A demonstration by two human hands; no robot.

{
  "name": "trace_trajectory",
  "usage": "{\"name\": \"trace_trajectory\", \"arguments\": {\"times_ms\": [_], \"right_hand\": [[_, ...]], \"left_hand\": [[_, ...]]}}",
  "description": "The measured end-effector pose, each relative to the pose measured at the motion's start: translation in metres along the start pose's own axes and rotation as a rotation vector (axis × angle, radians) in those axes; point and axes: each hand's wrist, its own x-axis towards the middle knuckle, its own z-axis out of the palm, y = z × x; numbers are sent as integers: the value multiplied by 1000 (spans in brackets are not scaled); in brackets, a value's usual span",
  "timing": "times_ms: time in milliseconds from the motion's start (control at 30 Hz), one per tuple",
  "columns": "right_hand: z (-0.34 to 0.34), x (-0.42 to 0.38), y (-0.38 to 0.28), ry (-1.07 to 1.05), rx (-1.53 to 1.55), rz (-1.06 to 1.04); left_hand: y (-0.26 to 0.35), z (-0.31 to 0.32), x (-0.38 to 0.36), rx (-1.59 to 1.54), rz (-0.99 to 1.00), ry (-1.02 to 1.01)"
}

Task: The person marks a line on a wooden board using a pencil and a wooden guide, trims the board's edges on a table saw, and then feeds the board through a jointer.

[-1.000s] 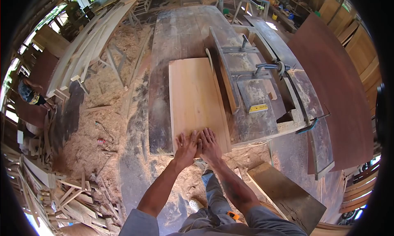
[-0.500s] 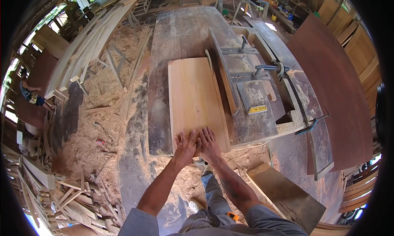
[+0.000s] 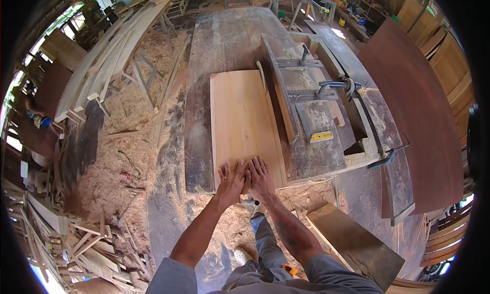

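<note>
A wide, pale wooden board [image 3: 244,112] lies flat on the dark workbench [image 3: 219,38], its near end at the bench's front edge. My left hand [image 3: 232,182] rests on the near end of the board with its fingers spread. Right beside it, my right hand [image 3: 259,179] lies flat on the same board, fingers stretched forward, the two thumbs close together. Neither hand grips anything. Along the board's right side runs an upright wooden fence [image 3: 277,89], with a thin curved strip [image 3: 261,74] near its far end.
Two clamps [image 3: 301,61] sit right of the fence, near a square with a yellow stock [image 3: 321,136]. A plank [image 3: 354,243] leans low at right. Long boards [image 3: 120,54] rest on trestles at left, over shavings [image 3: 115,171]. Another person [image 3: 38,115] is at far left.
My hands and the board stay practically in place. At far left, the other person has shifted posture slightly.
</note>
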Motion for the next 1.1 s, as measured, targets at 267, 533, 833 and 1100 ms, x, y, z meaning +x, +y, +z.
{"name": "trace_trajectory", "arguments": {"times_ms": [267,533,833,1100], "right_hand": [[4,2,2,25,9,-9],[-2,5,0,24,-7,-9],[0,7,1,51,-6,-17],[3,7,4,11,-19,-17]], "left_hand": [[-2,2,2,-8,1,17],[-3,-3,4,-68,-10,-14],[-2,-18,4,-153,-16,-64],[-6,-11,8,-146,-31,-86]]}}
